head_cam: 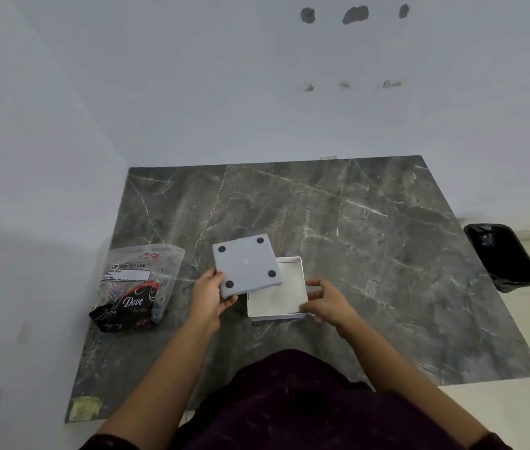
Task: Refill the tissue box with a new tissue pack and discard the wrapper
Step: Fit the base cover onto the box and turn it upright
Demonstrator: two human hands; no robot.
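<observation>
- Two bare hands work over a dark grey marble-look table top [370, 241].
- The left hand [209, 295] grips a flat square grey base plate with four black round feet [246, 265] by its near left corner (fingers closed on the edge), tilted and lifted above the box.
- The right hand [325, 303] is curled loosely on the near right side of the open white square tissue box [276, 295], thumb on the near rim.
- The box sits on the table and looks empty inside.
- The clear plastic tissue pack with dark print [135, 285] lies on the table, left of the box and apart from it.
- A black bin with a black liner [503, 256] stands on the floor to the right of the table.
</observation>
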